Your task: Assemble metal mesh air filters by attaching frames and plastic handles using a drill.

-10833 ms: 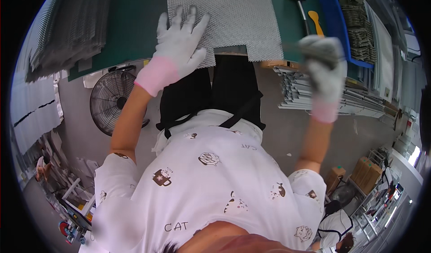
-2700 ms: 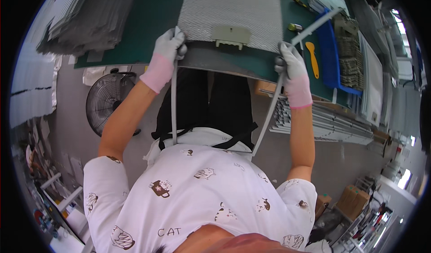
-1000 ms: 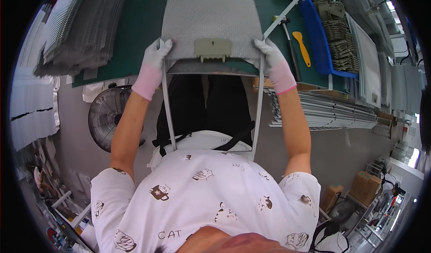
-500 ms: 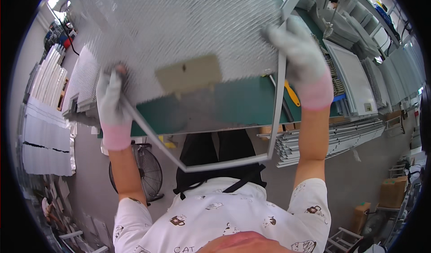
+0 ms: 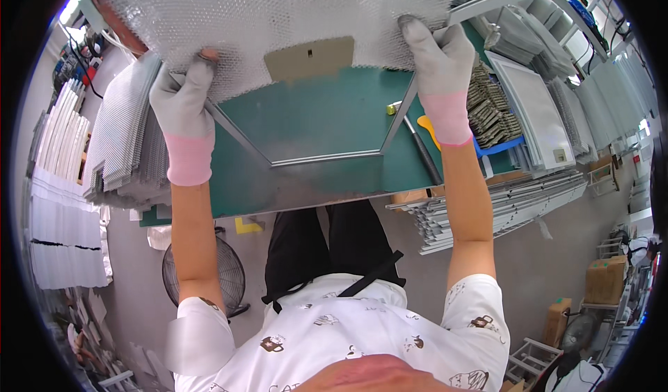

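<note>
A silvery mesh sheet [image 5: 278, 16] stretches between my gloved hands, with a tan rectangular plate [image 5: 309, 59] at its near edge. Below it, a thin grey metal frame [image 5: 327, 159] shows its near side and two slanting side bars over the green workbench [image 5: 299, 124]. My left hand [image 5: 182, 96] is closed at the sheet's left corner, thumb on top, beside the frame's left bar. At the right, my right hand [image 5: 442, 61] pinches the sheet's edge together with the frame's side. The fingers under the sheet are hidden.
A black-handled hammer [image 5: 421, 152] and a yellow-handled tool [image 5: 428, 129] lie on the bench by my right wrist. Beyond them sits a blue tray [image 5: 508, 145] of small metal pieces. Stacked mesh sheets [image 5: 129, 131] stand at the left; a fan [image 5: 226, 270] is on the floor below.
The frame's near side has moved away from my body, from over my legs to over the bench. The sheet has moved farther away too, both hands still holding on.
</note>
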{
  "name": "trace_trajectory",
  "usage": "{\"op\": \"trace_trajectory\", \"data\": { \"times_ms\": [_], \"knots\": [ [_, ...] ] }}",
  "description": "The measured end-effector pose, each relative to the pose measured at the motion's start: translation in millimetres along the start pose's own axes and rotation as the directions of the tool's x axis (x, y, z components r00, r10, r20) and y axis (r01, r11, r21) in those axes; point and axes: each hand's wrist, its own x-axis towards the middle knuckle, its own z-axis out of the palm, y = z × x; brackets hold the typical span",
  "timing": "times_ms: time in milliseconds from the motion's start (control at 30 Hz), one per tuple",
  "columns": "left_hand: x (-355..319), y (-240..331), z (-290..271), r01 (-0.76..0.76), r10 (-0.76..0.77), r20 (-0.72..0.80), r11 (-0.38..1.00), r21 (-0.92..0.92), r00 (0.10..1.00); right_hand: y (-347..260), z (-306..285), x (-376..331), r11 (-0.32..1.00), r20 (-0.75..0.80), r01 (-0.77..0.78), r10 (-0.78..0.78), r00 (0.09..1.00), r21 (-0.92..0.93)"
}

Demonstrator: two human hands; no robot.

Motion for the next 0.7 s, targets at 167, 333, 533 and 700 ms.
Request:
{"op": "trace_trajectory", "data": {
  "times_ms": [167, 333, 533, 700],
  "knots": [
    [0, -8, -8, 0.03, -0.027, -0.055, 0.998, 0.052, 0.998, -1, -11, -4, 0.994, 0.018, 0.077, -0.076, 0.997, -0.071],
    [-8, -5, -9, -0.023, 0.028, -0.072, 0.997, 0.079, 0.997, -9, -13, -12, 0.996, -0.008, 0.067, -0.068, 0.998, -0.056],
    [1, -8, -8, 0.142, -0.137, -0.086, 0.988, 0.053, 0.987, -11, -3, -16, 0.982, -0.088, 0.029, -0.046, 0.995, -0.184],
    [5, -13, -5, 0.125, -0.124, -0.054, 0.992, 0.006, 0.991, -1, -14, -3, 0.997, 0.029, 0.019, -0.017, 0.999, -0.079]
  ]
}}
